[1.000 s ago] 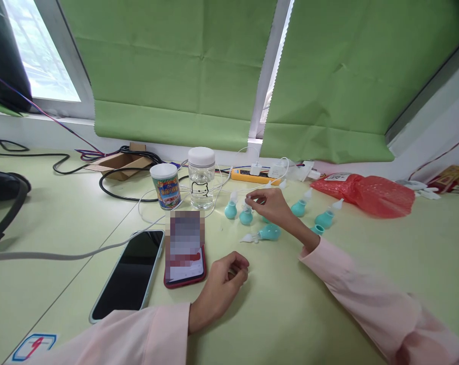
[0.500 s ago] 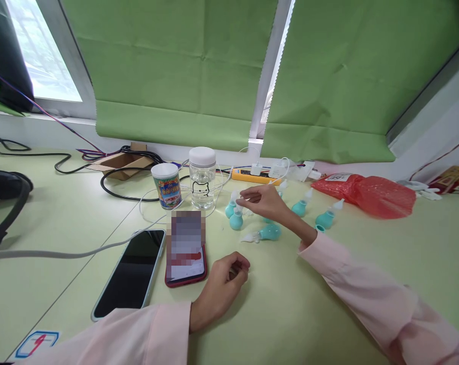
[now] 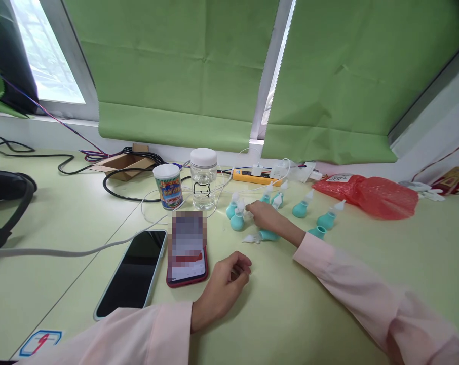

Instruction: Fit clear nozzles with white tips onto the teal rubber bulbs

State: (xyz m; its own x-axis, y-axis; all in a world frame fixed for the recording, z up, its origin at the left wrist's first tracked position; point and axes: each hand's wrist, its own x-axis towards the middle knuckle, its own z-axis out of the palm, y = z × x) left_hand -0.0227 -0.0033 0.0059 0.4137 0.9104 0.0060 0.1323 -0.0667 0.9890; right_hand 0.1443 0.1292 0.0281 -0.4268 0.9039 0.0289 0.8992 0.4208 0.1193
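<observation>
My right hand (image 3: 265, 217) reaches in among several teal bulb nasal aspirators with translucent tips. Its fingers are pressed together and point down at some small clear pieces (image 3: 247, 215); what they pinch, if anything, is hidden. Just left of the fingertips stands an upright aspirator (image 3: 237, 221). Another aspirator (image 3: 268, 235) lies on its side, partly behind the hand. Near the right wrist lies a teal bulb (image 3: 318, 231) with an open mouth and no tip. My left hand (image 3: 224, 286) rests on the table, loosely curled, thumb and fingers apart with nothing between them.
Left of my hands lie a red-cased phone (image 3: 187, 276) and a dark-screened phone (image 3: 132, 271). Behind them stand a printed tub (image 3: 168, 190) and a clear bottle (image 3: 203, 182). An orange power strip (image 3: 252, 177), cables and a red plastic bag (image 3: 385, 197) lie toward the wall.
My right hand has dropped slightly and its fingers have bent down and drawn together over the small clear pieces. The left hand has stayed in place.
</observation>
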